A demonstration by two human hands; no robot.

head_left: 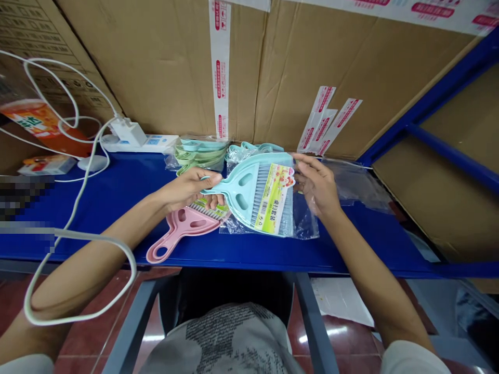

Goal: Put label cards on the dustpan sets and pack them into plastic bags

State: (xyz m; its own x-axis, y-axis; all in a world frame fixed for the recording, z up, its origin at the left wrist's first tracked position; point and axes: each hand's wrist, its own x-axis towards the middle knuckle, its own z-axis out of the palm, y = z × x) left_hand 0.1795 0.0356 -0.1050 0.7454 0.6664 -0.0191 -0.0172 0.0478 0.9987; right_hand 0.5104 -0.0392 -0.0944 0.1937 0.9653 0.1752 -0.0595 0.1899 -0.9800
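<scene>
A light-blue dustpan and brush set (244,182) is held tilted above the table, its grey-blue bristles and yellow-green label card (272,200) facing up. My left hand (195,189) is closed round its handle. At the wide end, my right hand (317,184) grips the rim with its fingertips; part of these fingers is hidden behind the card. Clear plastic wrap (306,223) lies under and beside the set. Partly beneath my left hand, a pink dustpan set (191,223) rests on the table with its handle towards me.
Green and blue handled pieces in plastic (202,153) lie at the back of the blue table (117,200). A power strip (159,143) with white cables, an orange drink bottle (47,127) and a small box (49,165) stand left. Flat plastic bags (356,184) lie right. Cardboard (167,67) walls the back.
</scene>
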